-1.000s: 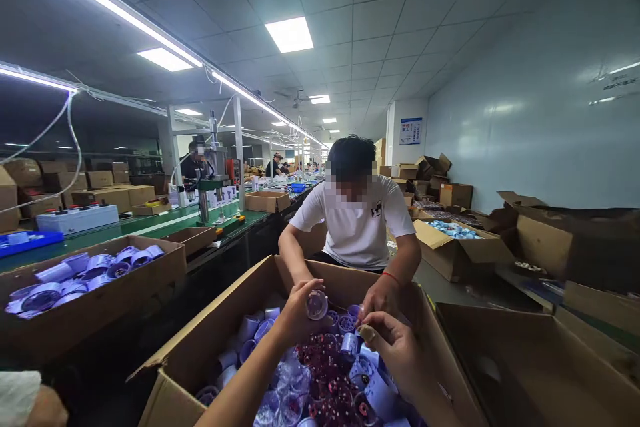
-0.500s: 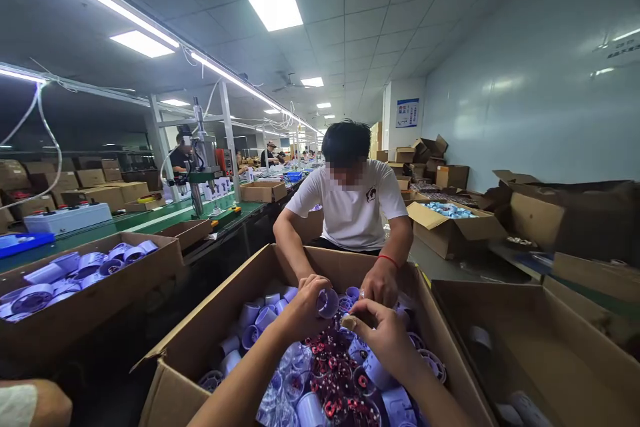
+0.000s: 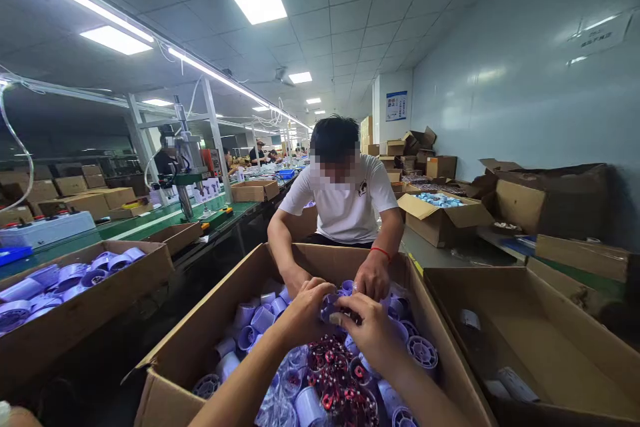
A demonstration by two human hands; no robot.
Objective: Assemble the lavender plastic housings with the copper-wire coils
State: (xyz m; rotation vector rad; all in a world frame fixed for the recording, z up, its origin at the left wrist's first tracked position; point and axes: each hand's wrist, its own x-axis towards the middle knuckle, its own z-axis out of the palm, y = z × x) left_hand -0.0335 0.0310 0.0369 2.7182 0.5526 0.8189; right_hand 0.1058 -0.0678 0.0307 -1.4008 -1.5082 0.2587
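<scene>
Over the large cardboard box, my left hand (image 3: pixel 306 313) is wrapped round a small purple cup-shaped plastic part (image 3: pixel 328 309), its side partly hidden by my fingers. My right hand (image 3: pixel 373 332) is at the mouth of that part, fingers curled and pinched; what they hold is hidden. Below both hands lies a heap of small red-and-black parts with wires (image 3: pixel 333 367). Around the heap are purple plastic cups (image 3: pixel 310 407) and clear plastic pieces (image 3: pixel 293 380). A round spoked purple part (image 3: pixel 423 351) rests near the box's right wall.
Facing me, a person in a white shirt (image 3: pixel 345 203) reaches both hands into the same box (image 3: pixel 173 347). A box of purple parts (image 3: pixel 155 260) stands at left, another carton (image 3: pixel 540 320) with a few white pieces at right. A bench press (image 3: pixel 185 173) stands beyond.
My right hand has moved left and in to the cup in my left hand, and its fingers now cover part of the opening. The whole view has shifted slightly.
</scene>
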